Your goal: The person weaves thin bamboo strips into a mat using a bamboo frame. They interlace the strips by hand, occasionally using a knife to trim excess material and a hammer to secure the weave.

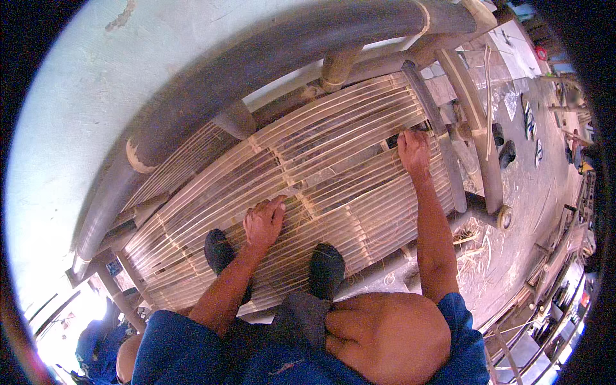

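A bench of split bamboo slats [224,174] lies before me, its slats running lengthwise and tied at crosspieces. My left hand [262,221] rests on the slats near the middle, close to a pale binding [301,199]. Its fingers are slightly bent and apart, and it holds nothing that I can see. At the right end, my right hand [414,153] is closed around a slat end next to the dark end bar [436,131]. A dark gap opens beside that hand. Its fingertips are partly hidden.
My dark-shod feet [327,269] stand on the slats. A thick bamboo backrest pole [269,54] curves along the pale wall [83,128]. To the right are a bamboo post [478,135], footwear [507,154] on the floor, and loose shavings [471,256]. Another person in blue [102,343] is at lower left.
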`<state>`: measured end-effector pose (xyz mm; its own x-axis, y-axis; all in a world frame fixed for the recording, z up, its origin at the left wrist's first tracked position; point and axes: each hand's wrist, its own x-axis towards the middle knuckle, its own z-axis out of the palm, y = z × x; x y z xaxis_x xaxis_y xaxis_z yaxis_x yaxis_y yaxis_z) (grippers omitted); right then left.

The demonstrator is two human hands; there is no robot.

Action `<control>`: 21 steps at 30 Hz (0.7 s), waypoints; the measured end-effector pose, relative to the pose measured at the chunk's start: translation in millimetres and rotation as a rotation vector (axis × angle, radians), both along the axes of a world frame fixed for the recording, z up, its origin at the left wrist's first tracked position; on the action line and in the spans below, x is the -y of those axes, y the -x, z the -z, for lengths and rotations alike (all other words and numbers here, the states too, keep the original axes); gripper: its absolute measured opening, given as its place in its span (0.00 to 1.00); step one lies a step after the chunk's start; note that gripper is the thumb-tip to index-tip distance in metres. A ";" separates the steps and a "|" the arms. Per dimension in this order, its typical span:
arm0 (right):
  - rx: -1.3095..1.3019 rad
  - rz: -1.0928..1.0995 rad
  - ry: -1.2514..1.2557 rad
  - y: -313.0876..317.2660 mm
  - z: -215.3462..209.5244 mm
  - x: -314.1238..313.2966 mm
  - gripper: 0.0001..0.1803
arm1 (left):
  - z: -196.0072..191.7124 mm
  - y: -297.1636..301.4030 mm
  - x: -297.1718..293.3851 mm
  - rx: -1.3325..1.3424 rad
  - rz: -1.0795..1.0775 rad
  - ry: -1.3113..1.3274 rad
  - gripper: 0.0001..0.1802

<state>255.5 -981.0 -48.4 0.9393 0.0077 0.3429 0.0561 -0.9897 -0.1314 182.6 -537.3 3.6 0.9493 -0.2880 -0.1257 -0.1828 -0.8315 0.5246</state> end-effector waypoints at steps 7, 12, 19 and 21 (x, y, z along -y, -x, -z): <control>-0.013 0.004 0.043 2.3 13.0 4.5 0.08 | 9.0 -4.7 -5.3 -0.024 0.021 0.056 0.15; 0.095 -0.078 0.199 1.5 11.2 2.2 0.08 | 4.6 -4.4 -0.1 -0.058 -0.013 0.099 0.15; 0.186 -0.030 0.017 -2.1 -5.1 -6.5 0.07 | -0.1 -6.6 1.1 -0.091 -0.011 0.042 0.17; 0.127 0.004 -0.037 -0.7 -7.9 -7.7 0.07 | 0.9 -5.5 -0.3 -0.115 -0.044 0.028 0.16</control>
<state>256.2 -973.3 -40.5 0.8884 -0.0110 0.4590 0.0704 -0.9846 -0.1600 188.1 -537.0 2.7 0.9409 -0.2516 -0.2269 -0.0839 -0.8219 0.5634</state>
